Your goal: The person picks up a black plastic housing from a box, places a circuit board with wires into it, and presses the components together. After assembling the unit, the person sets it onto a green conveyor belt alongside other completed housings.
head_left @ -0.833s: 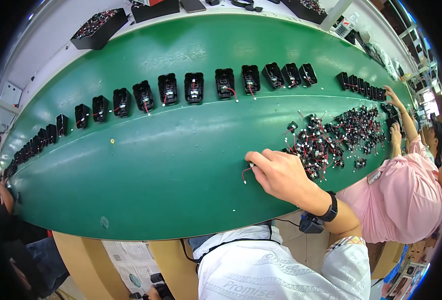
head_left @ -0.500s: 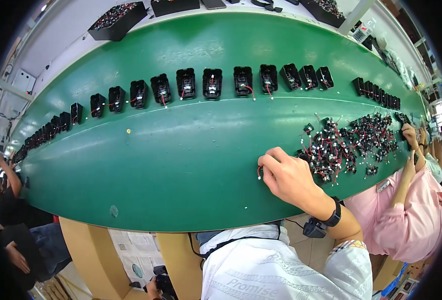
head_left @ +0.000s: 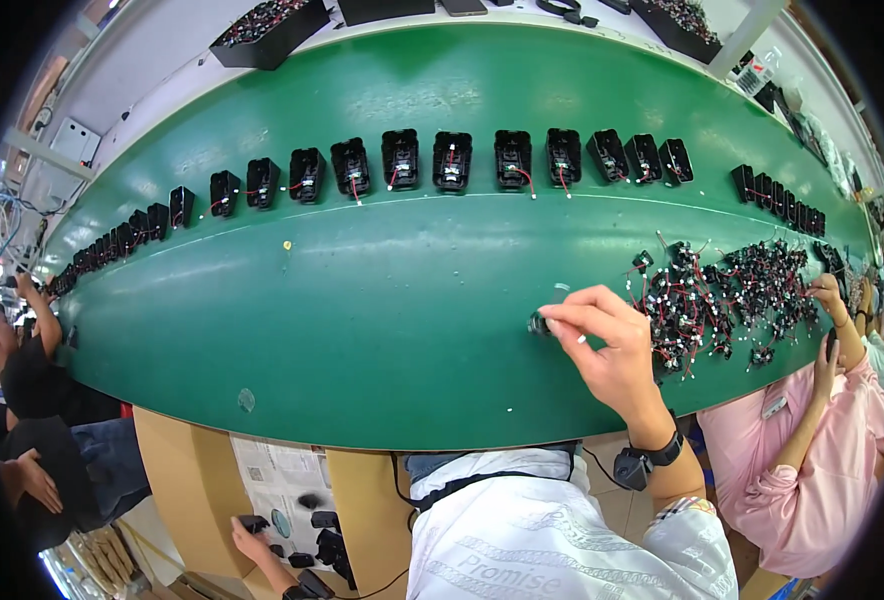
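Above the green tabletop [head_left: 392, 300], my right hand [head_left: 607, 340] pinches a small black wired part [head_left: 539, 322] between thumb and fingertips. A white plug shows by the fingers. To its right lies a loose pile of similar black parts with red and black wires [head_left: 687, 305]. At the lower left, my left hand [head_left: 252, 545] grips a black housing [head_left: 253, 523] over an open cardboard box [head_left: 177, 480]. More black housings [head_left: 332, 550] lie on printed paper in that box. Open black housings [head_left: 452, 160] stand in a long curved row across the table, many with wired parts inside.
A co-worker in pink [head_left: 762, 470] handles parts at the right. Other people sit at the far left, one in a black shirt [head_left: 37, 365]. Black bins of small parts [head_left: 272, 35] stand along the back ledge. A second group of housings [head_left: 777, 200] is at the right.
My right hand has lifted and turned, bringing the pinched part into clearer sight. My left hand has moved left in the box and now shows a black housing. The whole view has shifted slightly.
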The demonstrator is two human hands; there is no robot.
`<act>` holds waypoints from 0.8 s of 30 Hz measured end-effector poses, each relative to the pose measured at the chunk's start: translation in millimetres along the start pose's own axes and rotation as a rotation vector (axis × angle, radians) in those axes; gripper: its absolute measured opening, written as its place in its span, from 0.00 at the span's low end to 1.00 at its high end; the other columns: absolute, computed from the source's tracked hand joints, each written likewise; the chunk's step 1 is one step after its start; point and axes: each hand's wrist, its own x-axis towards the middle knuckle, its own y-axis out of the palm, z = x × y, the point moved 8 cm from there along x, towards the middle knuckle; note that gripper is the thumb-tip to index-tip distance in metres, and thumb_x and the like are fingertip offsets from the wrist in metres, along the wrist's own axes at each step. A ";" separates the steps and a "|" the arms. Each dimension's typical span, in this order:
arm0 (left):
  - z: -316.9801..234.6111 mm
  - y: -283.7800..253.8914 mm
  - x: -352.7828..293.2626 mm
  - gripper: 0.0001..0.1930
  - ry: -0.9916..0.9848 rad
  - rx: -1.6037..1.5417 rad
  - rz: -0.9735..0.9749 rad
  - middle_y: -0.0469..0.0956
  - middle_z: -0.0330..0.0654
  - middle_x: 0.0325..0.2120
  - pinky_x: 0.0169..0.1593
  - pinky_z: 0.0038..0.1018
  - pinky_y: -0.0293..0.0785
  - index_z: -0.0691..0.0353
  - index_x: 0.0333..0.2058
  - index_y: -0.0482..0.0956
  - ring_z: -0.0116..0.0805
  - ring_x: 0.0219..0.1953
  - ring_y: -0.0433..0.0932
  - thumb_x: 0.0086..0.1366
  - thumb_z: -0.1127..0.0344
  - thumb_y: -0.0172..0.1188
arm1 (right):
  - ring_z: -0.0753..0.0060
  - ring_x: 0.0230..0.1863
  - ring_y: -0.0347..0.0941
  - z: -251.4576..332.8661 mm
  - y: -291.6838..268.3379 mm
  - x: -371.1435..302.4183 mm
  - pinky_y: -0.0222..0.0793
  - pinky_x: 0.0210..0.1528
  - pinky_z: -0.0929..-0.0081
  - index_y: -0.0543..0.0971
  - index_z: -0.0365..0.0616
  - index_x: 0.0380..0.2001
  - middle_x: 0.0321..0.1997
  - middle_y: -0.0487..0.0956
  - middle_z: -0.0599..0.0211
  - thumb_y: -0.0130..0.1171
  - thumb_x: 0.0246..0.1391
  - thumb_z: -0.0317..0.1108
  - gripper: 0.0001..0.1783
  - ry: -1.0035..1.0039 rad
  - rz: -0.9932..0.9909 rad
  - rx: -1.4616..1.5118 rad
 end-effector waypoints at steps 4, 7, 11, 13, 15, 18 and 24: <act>-162.3 71.8 -87.6 0.25 0.047 -0.705 -0.003 0.72 0.36 0.22 0.23 0.23 0.64 0.60 0.31 0.75 0.27 0.19 0.70 0.69 0.41 0.49 | 0.67 0.29 0.77 2.3 22.8 -13.5 0.74 0.31 0.73 0.84 0.42 0.37 0.33 0.79 0.64 0.65 0.49 0.21 0.11 -0.034 0.065 -0.085; -272.0 152.0 -184.7 0.31 0.286 -0.566 0.673 0.71 0.35 0.21 0.25 0.23 0.62 0.62 0.29 0.75 0.25 0.21 0.68 0.71 0.36 0.42 | 0.63 0.30 0.77 5.8 38.0 -20.8 0.75 0.32 0.70 0.83 0.43 0.36 0.33 0.78 0.64 0.66 0.48 0.22 0.10 -0.162 0.148 -0.197; -342.4 238.9 -294.5 0.28 0.636 -0.384 0.991 0.67 0.33 0.22 0.25 0.20 0.59 0.62 0.28 0.71 0.22 0.23 0.65 0.66 0.38 0.50 | 0.61 0.31 0.77 -0.1 42.6 -21.1 0.74 0.32 0.68 0.83 0.43 0.35 0.34 0.78 0.64 0.66 0.48 0.23 0.09 -0.167 0.133 -0.201; -373.9 273.8 -333.9 0.09 0.591 -0.193 0.982 0.64 0.33 0.23 0.32 0.19 0.60 0.65 0.25 0.67 0.24 0.27 0.62 0.46 0.75 0.59 | 0.65 0.31 0.78 -6.6 41.5 -22.8 0.75 0.31 0.72 0.83 0.42 0.35 0.36 0.80 0.64 0.65 0.49 0.21 0.08 -0.104 0.126 -0.129; -406.7 288.4 -369.6 0.16 0.774 -0.361 0.986 0.71 0.38 0.27 0.34 0.23 0.68 0.64 0.29 0.67 0.25 0.29 0.67 0.50 0.68 0.69 | 0.72 0.33 0.79 -14.3 32.2 -22.2 0.75 0.31 0.78 0.83 0.40 0.34 0.39 0.82 0.63 0.64 0.50 0.19 0.08 0.042 0.056 0.114; -412.5 309.4 -387.8 0.21 0.875 -0.365 0.965 0.78 0.42 0.32 0.36 0.24 0.71 0.62 0.35 0.65 0.26 0.31 0.71 0.56 0.63 0.72 | 0.76 0.35 0.79 -32.5 26.9 -32.6 0.75 0.32 0.82 0.82 0.38 0.37 0.39 0.82 0.61 0.63 0.51 0.18 0.09 0.228 0.014 0.367; -388.7 343.9 -427.5 0.32 0.300 -0.552 1.640 0.80 0.45 0.37 0.46 0.24 0.72 0.64 0.56 0.62 0.29 0.40 0.77 0.66 0.45 0.59 | 0.71 0.34 0.80 -9.1 21.8 -32.5 0.75 0.34 0.79 0.81 0.37 0.33 0.36 0.82 0.60 0.65 0.46 0.16 0.09 -0.011 -0.092 0.055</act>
